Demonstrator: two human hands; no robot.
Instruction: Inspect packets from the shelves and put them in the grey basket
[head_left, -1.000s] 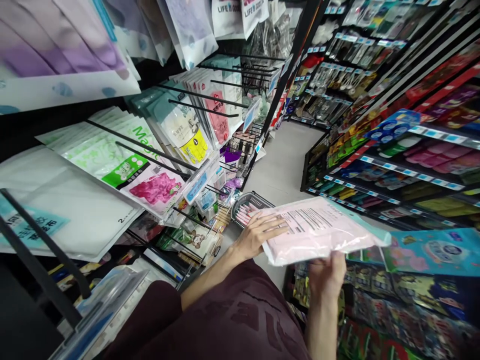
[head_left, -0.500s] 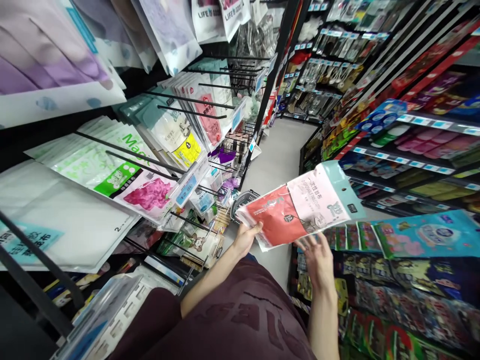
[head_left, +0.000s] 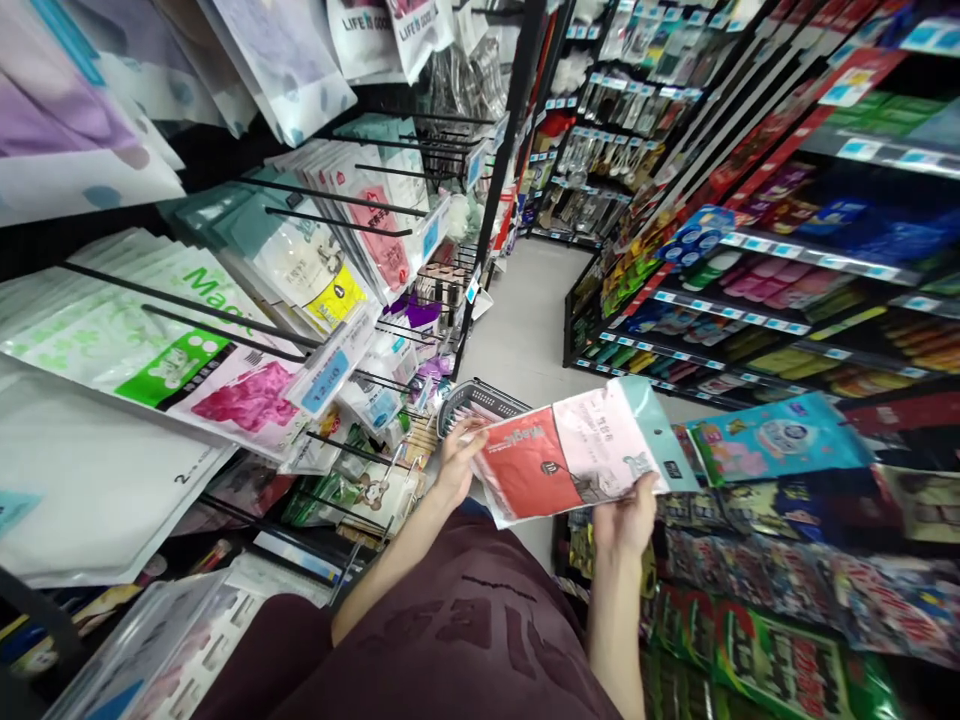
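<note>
A flat plastic pack of disposable tablecloth (head_left: 525, 462), with a red lower part, a pale pink label and a teal hanging header, is held in front of my body. My left hand (head_left: 456, 465) pinches its left end, thumb on the front. At the lower right edge my right hand (head_left: 624, 518) grips it near the header, thumb on top and the other fingers hidden behind. Past the pack's upper left corner, a dark grey basket (head_left: 491, 390) shows partly, with some packs inside.
On the left, hooks carry green-and-white packs (head_left: 176, 350), teal packs (head_left: 300, 250) and a price tag (head_left: 328, 380). A blue pack (head_left: 780, 440) sticks out on the right, beside full shelves (head_left: 780, 255). Grey aisle floor (head_left: 529, 310) runs ahead between them.
My right hand has closed on the pack's lower right edge; before, its fingers were spread beneath. The pack has tilted less steeply, and the view has turned right.
</note>
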